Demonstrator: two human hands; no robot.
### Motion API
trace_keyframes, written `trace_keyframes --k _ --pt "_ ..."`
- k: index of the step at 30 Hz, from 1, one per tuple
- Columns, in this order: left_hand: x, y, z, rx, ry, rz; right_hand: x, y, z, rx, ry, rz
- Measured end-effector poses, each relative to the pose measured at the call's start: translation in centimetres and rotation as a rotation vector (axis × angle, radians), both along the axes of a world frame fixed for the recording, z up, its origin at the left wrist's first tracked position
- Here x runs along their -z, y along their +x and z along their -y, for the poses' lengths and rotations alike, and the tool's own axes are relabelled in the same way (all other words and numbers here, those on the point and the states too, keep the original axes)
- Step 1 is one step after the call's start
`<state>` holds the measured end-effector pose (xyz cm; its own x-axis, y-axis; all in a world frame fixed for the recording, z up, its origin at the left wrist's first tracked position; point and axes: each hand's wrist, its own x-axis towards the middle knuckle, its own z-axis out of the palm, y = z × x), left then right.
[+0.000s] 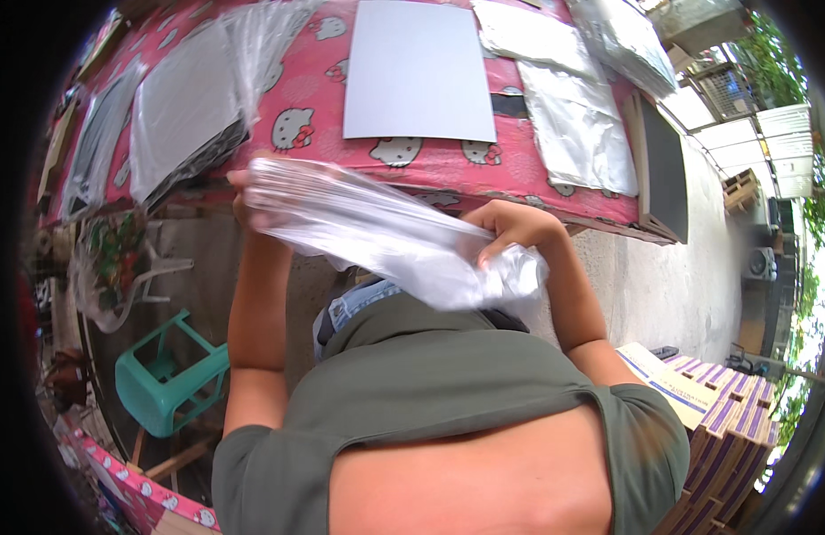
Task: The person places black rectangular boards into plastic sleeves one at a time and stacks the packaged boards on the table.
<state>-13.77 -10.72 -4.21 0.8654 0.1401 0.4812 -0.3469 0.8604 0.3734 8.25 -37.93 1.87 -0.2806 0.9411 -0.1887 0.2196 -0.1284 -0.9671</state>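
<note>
A stretch of thin, glossy clear plastic film (368, 227) spans the space between a person's two hands at the near edge of a table (323, 152), its surface drawn into long creases and bunched into crinkled folds at the right end. The right hand (521, 230) curls its fingers and thumb closed on the bunched film. The left hand (254, 201) is at the other end, blurred and partly covered by film; how far its fingers are open cannot be told.

The film hides part of the table edge, which wears a shiny pink cover printed with white cartoon cat heads. A smooth, flat white rectangular panel (419, 71) lies beyond. Film-wrapped flat sheets (185, 107) lie to its left, wrinkled whitish plastic packets (577, 129) to its right, and a dark-faced board (664, 169) stands at the right end.

Below, a green plastic stool (167, 379) occupies the floor at left, while stacked cardboard cartons (724, 428) crowd the person's right side.
</note>
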Motion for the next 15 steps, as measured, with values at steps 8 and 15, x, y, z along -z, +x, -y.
trace_keyframes --k 8,15 --pt "-2.3 0.5 4.1 0.016 0.474 -0.367 0.1 0.4 2.0 0.942 0.291 -0.825" --pt "-1.3 0.3 4.3 -0.023 0.043 -0.074 4.1 -1.4 4.0 0.718 0.19 -0.35"
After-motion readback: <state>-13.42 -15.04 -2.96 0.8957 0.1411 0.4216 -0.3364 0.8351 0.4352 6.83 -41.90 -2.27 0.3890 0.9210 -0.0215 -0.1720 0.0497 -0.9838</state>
